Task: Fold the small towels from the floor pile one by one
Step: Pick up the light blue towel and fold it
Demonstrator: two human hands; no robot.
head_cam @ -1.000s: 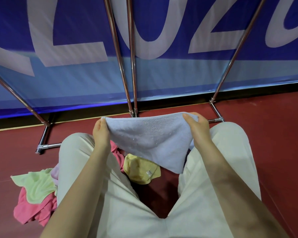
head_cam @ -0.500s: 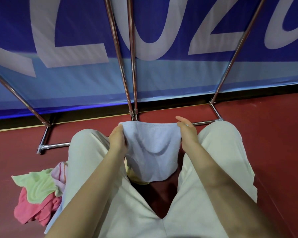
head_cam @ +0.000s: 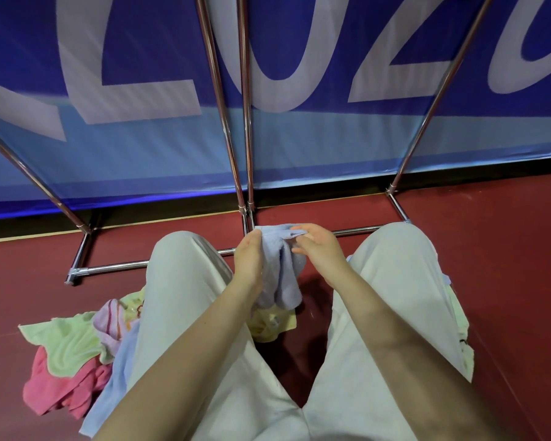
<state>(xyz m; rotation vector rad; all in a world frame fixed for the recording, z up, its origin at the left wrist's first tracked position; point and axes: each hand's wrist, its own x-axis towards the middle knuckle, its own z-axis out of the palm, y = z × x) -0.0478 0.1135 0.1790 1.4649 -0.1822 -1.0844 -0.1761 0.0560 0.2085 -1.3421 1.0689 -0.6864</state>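
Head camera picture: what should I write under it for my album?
Both hands, left hand and right hand, hold a pale blue towel above the knees, with more towels piled on the red floor.

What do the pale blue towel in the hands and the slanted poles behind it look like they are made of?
Pale blue towel: soft terry-like cloth, matte and nubby; it droops in limp folds from both hands. Slanted poles: probably polished metal, chrome or steel; bright streaks of reflection run along them, with collar joints at the floor bars.
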